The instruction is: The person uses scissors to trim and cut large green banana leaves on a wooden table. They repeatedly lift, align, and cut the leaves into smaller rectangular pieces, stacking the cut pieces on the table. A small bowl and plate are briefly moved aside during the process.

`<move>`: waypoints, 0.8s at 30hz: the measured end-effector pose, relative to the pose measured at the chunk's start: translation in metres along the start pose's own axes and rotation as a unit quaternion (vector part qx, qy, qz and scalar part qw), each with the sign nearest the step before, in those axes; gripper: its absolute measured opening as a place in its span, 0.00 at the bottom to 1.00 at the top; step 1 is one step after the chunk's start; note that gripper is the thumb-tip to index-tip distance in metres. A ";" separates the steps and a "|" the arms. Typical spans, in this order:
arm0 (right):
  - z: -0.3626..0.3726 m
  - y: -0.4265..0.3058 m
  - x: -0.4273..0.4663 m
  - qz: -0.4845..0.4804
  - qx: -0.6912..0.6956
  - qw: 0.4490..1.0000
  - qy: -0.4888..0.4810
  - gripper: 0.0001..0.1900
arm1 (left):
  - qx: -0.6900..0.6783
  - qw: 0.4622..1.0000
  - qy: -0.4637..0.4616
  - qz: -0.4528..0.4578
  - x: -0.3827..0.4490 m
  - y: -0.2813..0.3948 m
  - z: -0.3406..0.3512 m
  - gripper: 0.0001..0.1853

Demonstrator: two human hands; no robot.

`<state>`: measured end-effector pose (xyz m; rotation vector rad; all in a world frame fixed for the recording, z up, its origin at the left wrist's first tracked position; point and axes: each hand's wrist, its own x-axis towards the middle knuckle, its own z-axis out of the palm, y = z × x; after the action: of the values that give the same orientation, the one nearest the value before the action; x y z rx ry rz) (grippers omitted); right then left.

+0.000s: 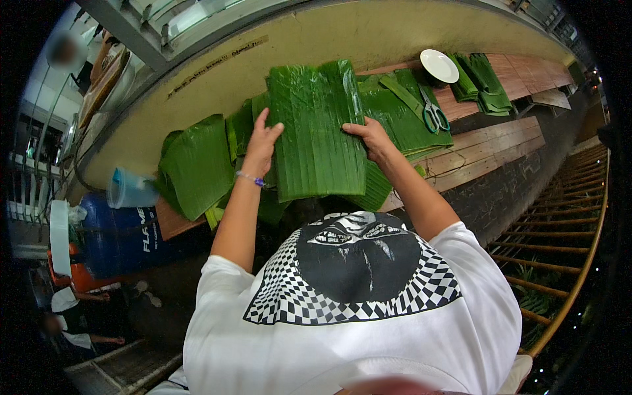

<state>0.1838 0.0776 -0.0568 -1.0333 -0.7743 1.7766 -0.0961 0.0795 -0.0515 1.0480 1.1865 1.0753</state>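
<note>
A wide piece of green banana leaf (316, 143), shiny near its top, is held up between my hands. My left hand (264, 140) is at its left side, thumb toward the edge and fingers spread; whether it grips or only touches is hard to tell. The right edge is pinched by my right hand (371, 137), thumb on top and fingers behind. More banana leaves (200, 165) lie at the left. To the right, scissors with green-and-white handles (434, 117) rest on a leaf stack (395, 118) beside a narrow leaf strip (402, 96).
A white oval plate (439, 66) and folded leaves (486, 81) are on the wooden table (523, 69) along a yellow wall. A wooden bench (493, 148) stands nearer. At left are a blue drum (113, 242) and a plastic pail (129, 188); people are farther off.
</note>
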 end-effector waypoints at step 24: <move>-0.068 0.082 0.038 0.030 -0.270 0.962 0.016 0.26 | 0.344 0.938 0.030 0.013 -0.016 -0.074 0.044 0.27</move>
<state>0.2032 0.0854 -0.1682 -1.4468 -1.2591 1.6262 -0.0474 0.0485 -0.1180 1.5717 1.6584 0.7126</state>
